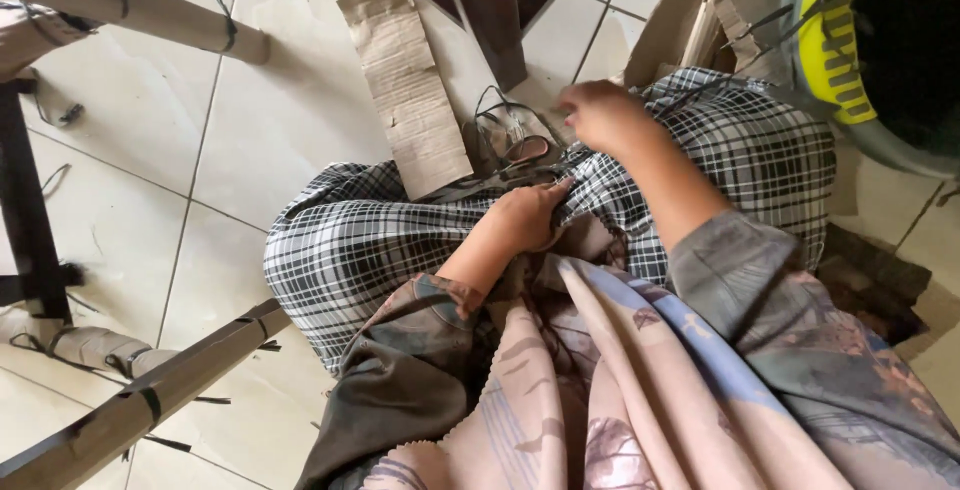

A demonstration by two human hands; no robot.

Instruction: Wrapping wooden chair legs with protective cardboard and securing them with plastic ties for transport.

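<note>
Head view: both hands pinch black-and-white checked cloth, rumpled over lap.

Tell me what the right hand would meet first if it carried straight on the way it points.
Probably the sandal on the floor just past the knee. The right hand reaches up-left over the checked skirt; depth is unclear, so it might pass above it.

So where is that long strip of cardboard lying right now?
The cardboard strip lies flat on the tiled floor in the upper middle of the head view, its lower end against the checked cloth, up and left of the left hand.
</note>
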